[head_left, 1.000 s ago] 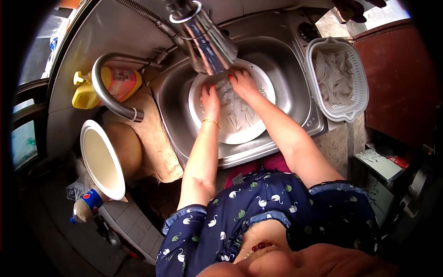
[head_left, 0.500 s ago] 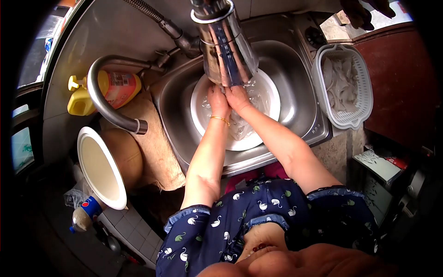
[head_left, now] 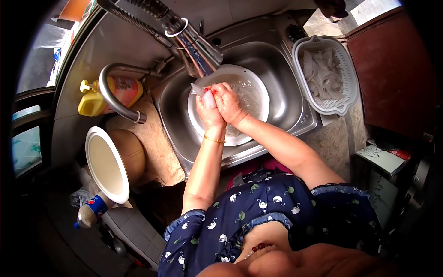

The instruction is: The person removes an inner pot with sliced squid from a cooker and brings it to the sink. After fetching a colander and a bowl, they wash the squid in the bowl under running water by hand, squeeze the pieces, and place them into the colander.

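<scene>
A pale, glossy squid (head_left: 209, 99) sticks up between my two hands, above the white bowl (head_left: 264, 99). My left hand (head_left: 212, 116), with a gold bangle at the wrist, is wrapped round its lower part. From the other side my right hand (head_left: 229, 105) closes on the same squid, fingers bent over its top. Small red spots show at the fingertips; I cannot tell what they are. Water and more pale pieces lie in the bowl, which sits inside the steel sink (head_left: 286, 74). The chrome faucet head (head_left: 200, 53) hangs just above my hands.
Right of the sink stands a white plastic basket (head_left: 353, 87) holding several pale squid. To the left are a curved metal tap (head_left: 108, 90), a yellow pump bottle (head_left: 92, 99), a cream-coloured basin (head_left: 107, 164) tilted on its side, and a bottle with a blue label (head_left: 96, 205).
Both hands have risen out of the bowl's water, bringing up the squid. The camera view has shifted, and the faucet head now appears farther left and no longer covers my fingers.
</scene>
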A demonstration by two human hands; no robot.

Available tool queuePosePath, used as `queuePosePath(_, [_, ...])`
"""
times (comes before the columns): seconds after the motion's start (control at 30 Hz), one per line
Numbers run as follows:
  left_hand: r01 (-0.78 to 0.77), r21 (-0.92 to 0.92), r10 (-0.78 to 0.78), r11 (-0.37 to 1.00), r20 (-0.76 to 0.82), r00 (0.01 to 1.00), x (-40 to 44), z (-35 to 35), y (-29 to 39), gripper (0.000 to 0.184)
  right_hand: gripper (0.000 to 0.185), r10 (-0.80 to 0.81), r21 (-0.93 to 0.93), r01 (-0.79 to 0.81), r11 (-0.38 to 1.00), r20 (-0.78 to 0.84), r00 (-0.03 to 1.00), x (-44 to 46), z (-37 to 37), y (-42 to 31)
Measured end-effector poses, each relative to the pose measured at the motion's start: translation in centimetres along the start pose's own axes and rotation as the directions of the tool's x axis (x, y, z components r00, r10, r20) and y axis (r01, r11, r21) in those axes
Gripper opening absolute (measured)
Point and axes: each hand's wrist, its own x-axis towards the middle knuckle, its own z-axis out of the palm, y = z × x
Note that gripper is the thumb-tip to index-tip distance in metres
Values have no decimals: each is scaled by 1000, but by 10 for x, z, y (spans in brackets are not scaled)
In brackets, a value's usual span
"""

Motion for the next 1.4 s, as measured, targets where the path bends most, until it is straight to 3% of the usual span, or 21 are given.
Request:
queuePosePath(0.37, [-87,-50,93,995,137,986,-40,38,70,17,12,-127,57,130,990,-47,991,8,-46,-70])
queuePosePath(0.5, [-115,-7,115,993,163,980,-44,44,68,19,12,-91,66,95,993,-63,994,6,-61,-79])
queuePosePath(0.53, [-77,-8,77,997,114,991,-56,56,76,20,12,-6,86,9,996,-33,999,3,-67,-80])
queuePosePath(0.73, [-95,3,92,996,179,980,-49,51,56,19,12,28,82,-26,996,-20,999,1,-77,-76])
queuePosePath(0.93, [-146,-34,149,989,116,982,-60,72,62,18,14,-33,101,39,994,-62,998,7,-96,-83])
queuePosePath(1.03, [-186,-12,186,982,170,968,-73,100,80,18,11,-95,126,112,986,-138,986,16,-123,-101])
queuePosePath(1.07, [-163,-102,181,981,200,963,-81,114,89,17,11,-117,132,139,982,-162,980,19,-132,-106])
queuePosePath(1.23, [-104,-234,178,967,326,928,-102,190,107,15,15,-288,-17,298,954,-314,905,40,-206,-120])
queuePosePath(1.27, [-94,-217,169,972,357,919,-106,207,107,15,16,-372,-126,351,928,-354,858,45,-223,-117])
queuePosePath(1.37, [-16,-183,102,983,471,876,-104,249,84,17,16,-263,-173,210,962,-404,876,51,-263,-98])
queuePosePath(1.4, [73,-220,58,973,533,844,-104,258,74,19,16,-250,-239,164,957,-394,884,52,-276,-90])
